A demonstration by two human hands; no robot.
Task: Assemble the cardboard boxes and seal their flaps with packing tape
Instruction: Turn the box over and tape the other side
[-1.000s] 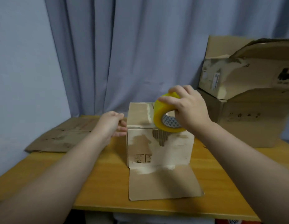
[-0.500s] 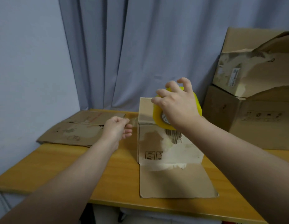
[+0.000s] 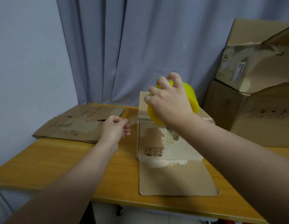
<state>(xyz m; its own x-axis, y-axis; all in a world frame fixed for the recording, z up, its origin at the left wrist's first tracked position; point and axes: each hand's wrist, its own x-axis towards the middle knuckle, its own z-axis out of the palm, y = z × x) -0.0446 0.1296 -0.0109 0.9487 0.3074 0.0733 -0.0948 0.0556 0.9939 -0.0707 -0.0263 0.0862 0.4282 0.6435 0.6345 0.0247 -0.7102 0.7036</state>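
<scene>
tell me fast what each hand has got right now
Left hand: pinches the loose end of the clear tape.
Right hand: grips the yellow tape roll above the small box.

The small box (image 3: 150, 138) is standing on the table (image 3: 51, 159), the tape roll (image 3: 190, 96) hanging over its top. Flattened cardboard (image 3: 75, 126) is lying to its left, stacked boxes (image 3: 253, 113) sitting to its right, a curtain (image 3: 124, 54) hanging behind.

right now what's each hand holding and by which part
The right hand grips the yellow tape roll around its outer rim; the left hand pinches the free end of the clear tape strip pulled from it.
</scene>
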